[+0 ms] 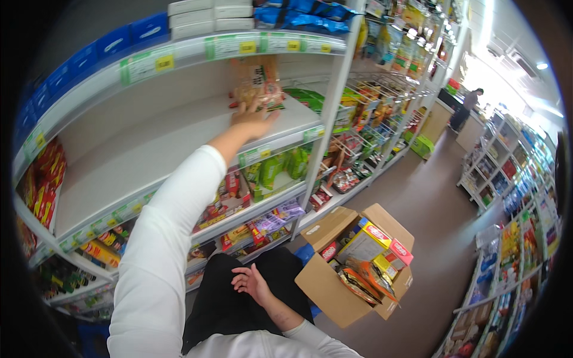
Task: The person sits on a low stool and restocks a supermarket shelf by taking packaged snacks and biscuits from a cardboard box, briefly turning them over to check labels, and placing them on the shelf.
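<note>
My left hand (253, 121) reaches onto a white shelf (134, 147), its fingers at the lower front of a clear printed food packet (257, 80) that stands upright near the shelf's right end. Whether the fingers grip it or only touch it cannot be told. Green packets (306, 98) lie just to the right. Over my lap, my right hand (253, 282) is held with its fingers loosely curled and holds nothing. An open cardboard box (331, 286) with boxed and bagged snacks stands on the floor to the right of my knees.
Above are blue boxes (114, 42), white boxes (192, 20) and blue bags (304, 15). Lower shelves hold green packs (271, 172) and purple bags (277, 215). A white upright (333, 98) bounds the shelf. A person (468, 109) stands at a far counter; more shelving lines the aisle's right side.
</note>
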Tool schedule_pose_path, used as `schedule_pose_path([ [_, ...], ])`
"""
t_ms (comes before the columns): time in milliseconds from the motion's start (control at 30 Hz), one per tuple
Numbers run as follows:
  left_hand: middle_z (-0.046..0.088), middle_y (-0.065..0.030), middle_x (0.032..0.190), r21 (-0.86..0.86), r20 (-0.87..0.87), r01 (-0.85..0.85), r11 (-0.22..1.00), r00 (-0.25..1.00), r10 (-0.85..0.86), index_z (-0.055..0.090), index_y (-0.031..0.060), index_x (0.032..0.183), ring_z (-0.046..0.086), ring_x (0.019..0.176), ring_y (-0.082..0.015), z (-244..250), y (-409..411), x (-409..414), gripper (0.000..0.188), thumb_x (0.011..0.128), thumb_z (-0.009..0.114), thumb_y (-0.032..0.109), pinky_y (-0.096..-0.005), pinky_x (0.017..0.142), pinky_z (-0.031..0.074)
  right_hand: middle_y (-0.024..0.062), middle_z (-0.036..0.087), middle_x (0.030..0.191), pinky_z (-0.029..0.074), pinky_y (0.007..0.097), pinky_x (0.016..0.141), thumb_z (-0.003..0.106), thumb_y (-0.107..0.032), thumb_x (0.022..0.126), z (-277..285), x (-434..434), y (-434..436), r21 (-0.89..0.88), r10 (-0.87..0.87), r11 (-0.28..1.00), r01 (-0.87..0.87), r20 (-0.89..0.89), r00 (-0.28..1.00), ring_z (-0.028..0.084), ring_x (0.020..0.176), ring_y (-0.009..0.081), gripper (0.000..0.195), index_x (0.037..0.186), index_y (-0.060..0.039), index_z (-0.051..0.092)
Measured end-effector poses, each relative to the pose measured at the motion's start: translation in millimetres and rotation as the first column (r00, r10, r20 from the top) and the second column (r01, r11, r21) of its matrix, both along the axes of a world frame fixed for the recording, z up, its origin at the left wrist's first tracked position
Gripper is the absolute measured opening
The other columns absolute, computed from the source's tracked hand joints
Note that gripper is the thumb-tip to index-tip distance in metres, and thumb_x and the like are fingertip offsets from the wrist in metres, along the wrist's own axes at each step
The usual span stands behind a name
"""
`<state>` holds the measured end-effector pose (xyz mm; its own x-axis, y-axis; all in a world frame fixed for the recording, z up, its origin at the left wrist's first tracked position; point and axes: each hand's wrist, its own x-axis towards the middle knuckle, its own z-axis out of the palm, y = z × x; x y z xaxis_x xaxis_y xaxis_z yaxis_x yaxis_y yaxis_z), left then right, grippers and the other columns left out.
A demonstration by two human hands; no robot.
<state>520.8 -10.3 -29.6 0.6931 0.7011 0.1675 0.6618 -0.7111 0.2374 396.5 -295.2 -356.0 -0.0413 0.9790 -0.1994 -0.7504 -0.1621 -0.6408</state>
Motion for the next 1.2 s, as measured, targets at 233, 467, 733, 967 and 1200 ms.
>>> schedule_pose_path([
  [233, 0.001, -0.0029, 0.159, -0.004, 0.005, -0.019, 1.000, 1.000, 0.019, 0.044, 0.0366, 0.140, 0.005, 0.144, -0.0377, 2.6, 7.6, 0.9, 0.063, 0.091, 0.021, 0.069, -0.0482, 0.115, 0.010, 0.0036, 0.062, 0.090, 0.045, 0.0250, 0.071, 0.025, -0.057, 0.098, -3.0, -3.9, 3.4, -0.010, 0.029, 1.000, -0.029, 0.000, 1.000, 0.060, 0.079, 0.0111, 0.062, 0.122, -0.0079, 0.053],
  [467, 0.001, -0.0075, 0.159, -0.028, -0.018, -0.084, 0.996, 0.996, 0.084, 0.047, 0.0270, 0.140, 0.003, 0.144, -0.0366, 11.3, -5.3, 18.0, 0.072, 0.089, 0.022, 0.072, -0.0498, 0.115, 0.010, 0.0026, 0.061, 0.089, 0.043, 0.0242, 0.069, 0.025, -0.056, 0.099, 0.3, 0.3, -3.1, 0.000, 0.003, 1.000, -0.003, -0.012, 1.000, 0.057, 0.079, 0.0106, 0.059, 0.122, -0.0089, 0.053],
  [733, -0.003, -0.0086, 0.159, -0.064, -0.020, -0.044, 0.997, 0.999, 0.043, 0.042, 0.0255, 0.143, -0.002, 0.145, -0.0354, 19.8, -18.2, 10.7, 0.073, 0.090, 0.021, 0.071, -0.0507, 0.115, 0.008, 0.0024, 0.061, 0.089, 0.043, 0.0243, 0.070, 0.026, -0.056, 0.099, 1.4, -0.7, -2.2, 0.005, 0.017, 1.000, -0.017, 0.010, 1.000, 0.057, 0.079, 0.0107, 0.059, 0.122, -0.0091, 0.053],
  [967, -0.001, -0.0132, 0.158, -0.044, -0.065, 0.056, 0.997, 0.996, -0.059, 0.037, 0.0194, 0.145, 0.000, 0.145, -0.0340, 20.1, -32.6, 3.5, 0.077, 0.090, 0.020, 0.071, -0.0473, 0.116, 0.009, 0.0024, 0.061, 0.090, 0.043, 0.0242, 0.070, 0.026, -0.056, 0.099, 0.2, -2.2, -1.5, -0.001, 0.020, 1.000, -0.020, 0.020, 1.000, 0.058, 0.079, 0.0106, 0.058, 0.121, -0.0093, 0.054],
  [1200, 0.019, -0.0189, 0.153, 0.021, 0.048, 0.113, 0.993, 0.992, -0.114, 0.043, 0.0071, 0.140, 0.013, 0.142, -0.0364, 12.3, -32.7, 1.8, 0.081, 0.091, 0.022, 0.069, -0.0458, 0.115, 0.015, 0.0022, 0.061, 0.089, 0.043, 0.0242, 0.070, 0.026, -0.055, 0.099, 2.1, -3.6, -2.2, 0.001, 0.016, 1.000, -0.016, 0.026, 1.000, 0.058, 0.079, 0.0104, 0.058, 0.121, -0.0093, 0.054],
])
